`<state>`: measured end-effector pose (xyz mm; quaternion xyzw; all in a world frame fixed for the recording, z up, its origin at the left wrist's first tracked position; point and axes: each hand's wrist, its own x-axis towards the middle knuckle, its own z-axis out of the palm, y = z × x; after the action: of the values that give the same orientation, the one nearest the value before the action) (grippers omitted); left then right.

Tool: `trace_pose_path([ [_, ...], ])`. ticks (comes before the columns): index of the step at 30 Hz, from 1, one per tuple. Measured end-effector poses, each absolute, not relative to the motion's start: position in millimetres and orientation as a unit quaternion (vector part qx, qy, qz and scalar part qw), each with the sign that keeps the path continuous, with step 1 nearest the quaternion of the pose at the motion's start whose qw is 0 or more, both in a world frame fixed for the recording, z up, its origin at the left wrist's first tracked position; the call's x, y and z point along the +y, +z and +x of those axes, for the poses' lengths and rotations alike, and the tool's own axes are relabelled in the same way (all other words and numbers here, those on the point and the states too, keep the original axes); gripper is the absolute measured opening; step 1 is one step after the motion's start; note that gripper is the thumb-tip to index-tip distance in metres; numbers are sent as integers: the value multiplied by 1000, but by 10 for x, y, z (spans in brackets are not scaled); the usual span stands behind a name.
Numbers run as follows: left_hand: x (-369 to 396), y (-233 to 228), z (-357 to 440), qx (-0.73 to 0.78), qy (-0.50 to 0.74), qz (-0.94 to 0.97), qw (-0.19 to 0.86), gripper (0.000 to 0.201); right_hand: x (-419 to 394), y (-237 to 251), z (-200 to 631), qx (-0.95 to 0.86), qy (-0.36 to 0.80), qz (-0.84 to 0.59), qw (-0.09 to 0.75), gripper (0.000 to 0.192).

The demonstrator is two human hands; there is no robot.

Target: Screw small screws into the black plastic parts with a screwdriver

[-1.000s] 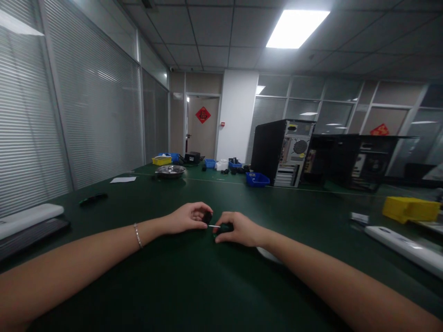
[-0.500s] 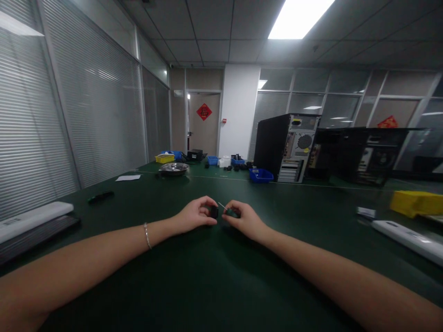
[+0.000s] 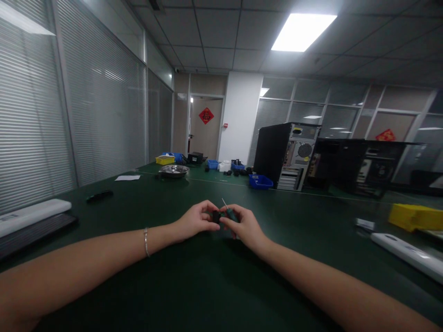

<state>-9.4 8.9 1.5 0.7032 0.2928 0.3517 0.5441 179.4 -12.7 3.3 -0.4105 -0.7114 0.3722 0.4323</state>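
The small black part (image 3: 216,216) sits at the centre of the view, raised just off the green table mat (image 3: 194,286), pinched between the thumb and curled fingertips of my left hand (image 3: 196,221). My right hand (image 3: 244,225) closes around a small screwdriver (image 3: 228,211) with a green handle; its thin metal shaft points up and away toward 11 o'clock, clear of the part, while my right thumb and forefinger press against the part's right side, touching my left fingertips. Whether the part carries a screw I cannot tell; it is too small and dark. Risk, as I judge it: the part is held only at its edges between two sets of fingertips, so a slip of either pinch would drop it onto the dark mat, where it would be hard to find. The bare screwdriver tip stands near my left fingers and could jab them if I turn the tool carelessly. A bracelet (image 3: 146,241) rides my left wrist. Outward, at 10 o'clock lie a black pen-like object (image 3: 99,196) and a metal bowl (image 3: 174,170); at 9 o'clock, a keyboard (image 3: 32,216). At 1 o'clock stand a blue bin (image 3: 260,181) and an open computer tower (image 3: 287,156); at 3 o'clock, a yellow bin (image 3: 415,216).
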Motion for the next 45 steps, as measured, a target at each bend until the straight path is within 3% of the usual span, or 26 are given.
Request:
trace_pose_path([
  [16, 64, 39, -74, 273, 368, 673, 580, 45, -161, 66, 1794, -660, 439, -392, 467, 34],
  [29, 101, 15, -78, 265, 376, 661, 593, 44, -49, -7, 1836, -661, 407, -356, 519, 32],
  [45, 125, -38, -93, 228, 337, 670, 621, 51, -84, -46, 1866, -749, 333, -359, 447, 34],
])
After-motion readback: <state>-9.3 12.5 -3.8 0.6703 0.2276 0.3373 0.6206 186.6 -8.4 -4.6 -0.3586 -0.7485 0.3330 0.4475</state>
